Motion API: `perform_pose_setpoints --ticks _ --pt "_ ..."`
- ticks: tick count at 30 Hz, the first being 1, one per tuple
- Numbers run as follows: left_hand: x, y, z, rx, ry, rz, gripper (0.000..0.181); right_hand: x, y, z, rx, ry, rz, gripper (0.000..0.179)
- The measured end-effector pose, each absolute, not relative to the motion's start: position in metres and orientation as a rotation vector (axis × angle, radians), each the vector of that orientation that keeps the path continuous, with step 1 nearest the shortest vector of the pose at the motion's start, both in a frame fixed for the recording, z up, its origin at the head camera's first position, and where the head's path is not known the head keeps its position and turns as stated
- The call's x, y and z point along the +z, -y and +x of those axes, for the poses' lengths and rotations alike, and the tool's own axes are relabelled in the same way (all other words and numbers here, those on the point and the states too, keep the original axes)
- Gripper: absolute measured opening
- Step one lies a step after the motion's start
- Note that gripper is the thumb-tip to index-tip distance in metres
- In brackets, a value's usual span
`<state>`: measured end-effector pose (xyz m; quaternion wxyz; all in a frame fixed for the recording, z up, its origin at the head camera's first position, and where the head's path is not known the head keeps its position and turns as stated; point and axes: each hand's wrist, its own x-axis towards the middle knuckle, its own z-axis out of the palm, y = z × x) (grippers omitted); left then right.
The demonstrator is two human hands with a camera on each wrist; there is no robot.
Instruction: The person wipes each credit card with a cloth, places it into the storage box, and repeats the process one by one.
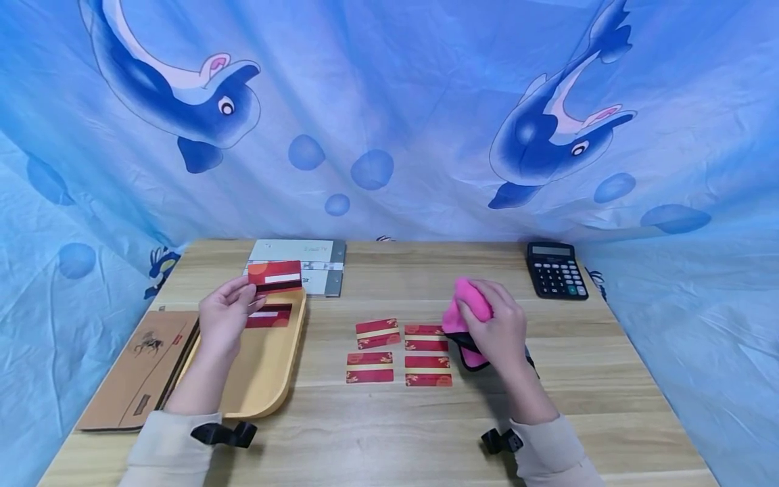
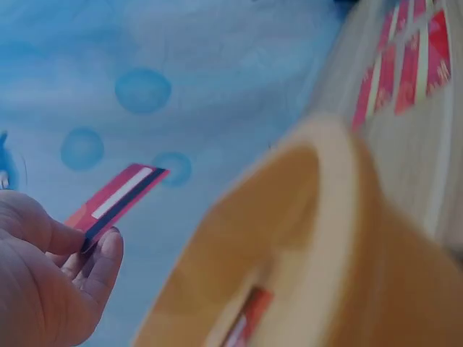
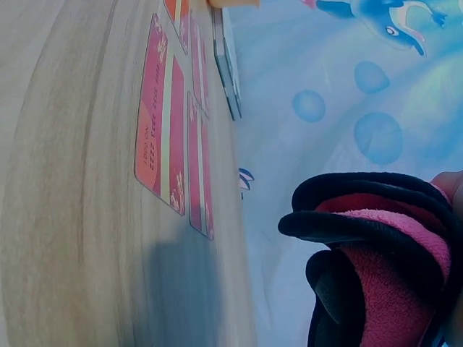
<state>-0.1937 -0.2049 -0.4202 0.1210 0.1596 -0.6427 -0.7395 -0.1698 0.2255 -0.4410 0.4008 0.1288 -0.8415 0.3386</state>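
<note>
My left hand [image 1: 228, 312] pinches a red card [image 1: 275, 276] with a white strip and a dark stripe between thumb and fingers. It holds the card above the far end of a yellow tray [image 1: 291, 368]. Another red card [image 1: 268, 316] lies inside that tray. On the right, my right hand [image 1: 500, 326] grips a bunched pink cloth [image 1: 473, 303] with black edging, just above the table. Left of the cloth, several red cards with gold bands, one of them the near right card [image 1: 429, 371], lie face up in two rows.
A brown notebook [image 1: 136, 368] lies left of the tray, partly under the left forearm. Behind the tray is a grey-white booklet [image 1: 334, 267]. A black calculator [image 1: 556, 270] sits at the back right of the wooden table [image 1: 377, 439]. A blue dolphin curtain [image 1: 414, 88] hangs behind.
</note>
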Motion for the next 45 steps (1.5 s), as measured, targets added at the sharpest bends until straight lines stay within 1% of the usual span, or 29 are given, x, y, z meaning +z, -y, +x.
perform_pose_setpoints --ticks 8,17,25,32,35,41,45 --pt "-0.436 0.225 -0.194 -2.054 2.042 0.553 0.042 -0.442 -0.229 -0.170 0.860 2.121 0.314 0.040" --pt "-0.444 0.233 -0.191 -1.861 2.403 0.459 0.043 -0.444 -0.229 -0.167 0.873 2.149 0.316 0.041" --pt "-0.448 0.238 -0.187 -1.722 2.525 0.428 0.047 -0.446 -0.230 -0.166 0.882 2.161 0.317 0.043" --pt "-0.450 0.238 -0.184 -1.650 2.569 0.398 0.032 -0.446 -0.230 -0.166 0.885 2.174 0.317 0.043" --pt "-0.449 0.240 -0.183 -1.555 2.648 0.389 0.032 -0.446 -0.230 -0.166 0.888 2.178 0.319 0.043" --pt "-0.451 0.243 -0.182 -1.308 2.809 0.325 0.035 -0.445 -0.230 -0.165 0.881 2.188 0.319 0.043" --pt "-0.453 0.244 -0.182 -1.229 2.887 0.283 0.044 -0.445 -0.230 -0.166 0.879 2.204 0.325 0.044"
